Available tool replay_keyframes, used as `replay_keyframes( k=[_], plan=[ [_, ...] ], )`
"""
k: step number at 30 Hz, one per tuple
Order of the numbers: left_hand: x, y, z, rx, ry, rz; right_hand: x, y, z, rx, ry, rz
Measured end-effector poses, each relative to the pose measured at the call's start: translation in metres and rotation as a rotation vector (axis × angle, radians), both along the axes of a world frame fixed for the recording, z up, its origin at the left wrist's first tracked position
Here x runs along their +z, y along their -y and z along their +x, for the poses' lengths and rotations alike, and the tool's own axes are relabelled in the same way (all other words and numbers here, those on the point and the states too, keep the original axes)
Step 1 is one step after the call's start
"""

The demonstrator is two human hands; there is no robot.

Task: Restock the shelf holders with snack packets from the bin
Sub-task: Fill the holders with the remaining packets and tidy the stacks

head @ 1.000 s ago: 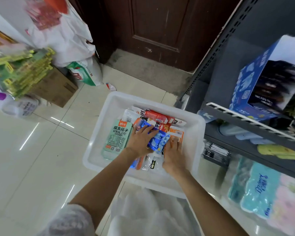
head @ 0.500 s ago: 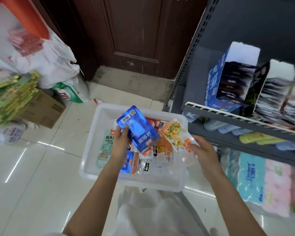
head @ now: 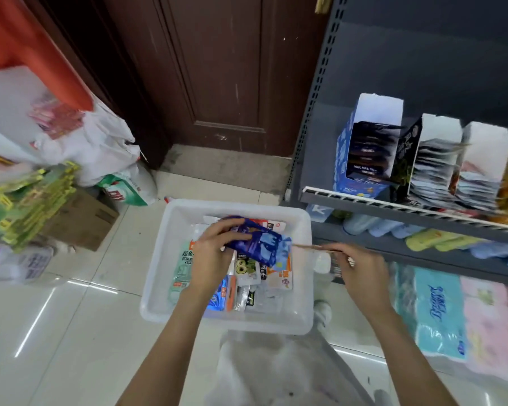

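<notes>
Left fingers (head: 232, 230) round a blue packet (head: 258, 241); right fingers (head: 339, 253) pinching a blurred, edge-on packet (head: 311, 247).

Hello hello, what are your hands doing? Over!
Left hand grips blue packet above bin. Right hand pinches thin packet edge-on. Nothing blocks shelf holders.

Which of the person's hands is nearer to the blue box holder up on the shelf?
The right hand: it is below the blue box holder, near the shelf edge. The left hand is farther left, over the bin.

Blue packet (head: 257, 240) (white bin (head: 188, 212)).
</notes>
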State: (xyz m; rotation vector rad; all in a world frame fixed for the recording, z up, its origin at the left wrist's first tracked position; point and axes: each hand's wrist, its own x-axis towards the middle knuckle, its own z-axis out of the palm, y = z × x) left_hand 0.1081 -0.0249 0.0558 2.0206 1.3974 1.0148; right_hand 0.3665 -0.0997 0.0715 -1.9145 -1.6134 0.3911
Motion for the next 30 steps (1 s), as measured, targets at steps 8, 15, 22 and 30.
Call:
replay_keyframes(
  k=[8, 15, 22, 30],
  plan=[
    [0.044, -0.022, 0.049, -0.065, 0.328, -0.258, 0.009, -0.003, 0.039, -0.143, -0.015, 0.135],
    [0.089, -0.065, 0.124, -0.021, 0.719, -0.683, 0.055, -0.025, 0.108, -0.197, -0.289, 0.185],
    [0.161, -0.146, 0.211, 0.001, 0.407, -0.068, 0.086, -0.061, 0.189, -0.335, -0.590, 0.220],
    [0.133, -0.201, 0.280, -0.344, -0.032, 0.101, 0.098, -0.082, 0.253, -0.308, -0.655, 0.135]
  ],
)
